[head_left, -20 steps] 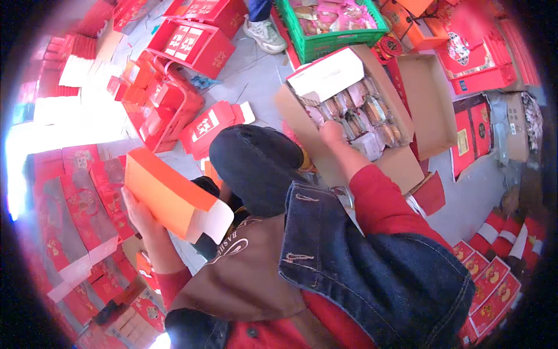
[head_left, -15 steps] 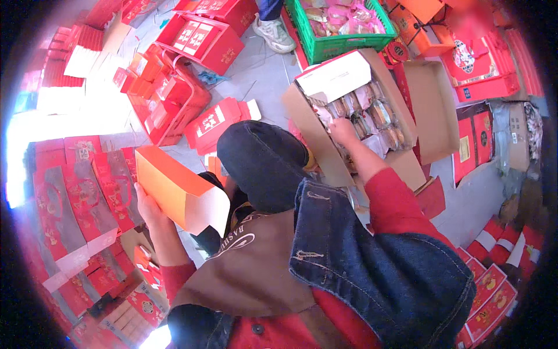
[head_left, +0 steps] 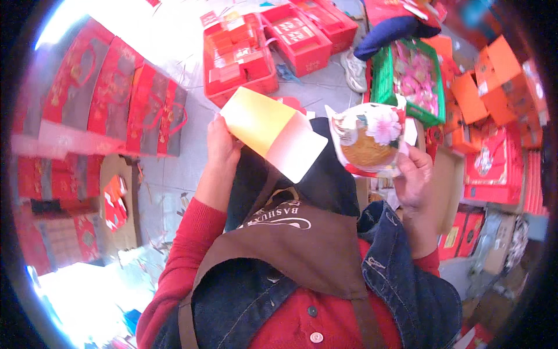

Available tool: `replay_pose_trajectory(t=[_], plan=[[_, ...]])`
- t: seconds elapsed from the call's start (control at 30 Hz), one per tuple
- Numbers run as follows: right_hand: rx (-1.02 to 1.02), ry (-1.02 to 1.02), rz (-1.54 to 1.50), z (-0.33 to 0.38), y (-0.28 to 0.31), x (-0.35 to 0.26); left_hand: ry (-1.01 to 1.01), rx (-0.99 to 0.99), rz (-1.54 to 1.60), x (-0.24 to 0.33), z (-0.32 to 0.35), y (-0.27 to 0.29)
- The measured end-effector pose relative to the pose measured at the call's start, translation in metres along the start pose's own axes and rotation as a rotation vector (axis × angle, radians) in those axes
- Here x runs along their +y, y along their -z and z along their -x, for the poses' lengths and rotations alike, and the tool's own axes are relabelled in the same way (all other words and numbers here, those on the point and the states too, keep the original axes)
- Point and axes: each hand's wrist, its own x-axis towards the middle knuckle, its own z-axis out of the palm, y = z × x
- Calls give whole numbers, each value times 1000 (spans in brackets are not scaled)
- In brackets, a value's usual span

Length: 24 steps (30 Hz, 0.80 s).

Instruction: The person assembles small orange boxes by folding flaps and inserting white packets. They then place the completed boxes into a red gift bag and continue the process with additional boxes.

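My left hand (head_left: pixel 222 148) grips an orange paper box (head_left: pixel 253 122) by its left side, in front of my lap. The box's end flap stands out, white inside, toward the right. My right hand (head_left: pixel 415 174) pinches the right edge of a wrapped pastry (head_left: pixel 369 142), its fingers closed on the packaging. Through the wrapper shows a round, golden-brown face, with a pink flower printed beside it. The pastry hangs just right of the box, apart from it. A cardboard carton (head_left: pixel 449 183) lies behind my right hand, its contents mostly hidden.
Ahead stand red crates (head_left: pixel 241 70) of small boxes and a green crate (head_left: pixel 383 78) of pink-wrapped packets. Another person's shoe (head_left: pixel 353 72) is beside the green crate. Red gift bags (head_left: pixel 110 99) line the left; orange boxes (head_left: pixel 500 67) are stacked at right.
My right hand has come up out of the carton with a wrapped pastry in it. The orange box in my left hand has moved right and turned. The view has shifted.
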Motion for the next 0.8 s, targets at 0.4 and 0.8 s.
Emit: replay_pose_trajectory(t=[0.4,0.8], plan=[[-759,1038,1608,-33,-116,-9,-38,236,218,5,15,51],[-727,1053,1635,-47,-130,0,-109,322,145,17,41,34]])
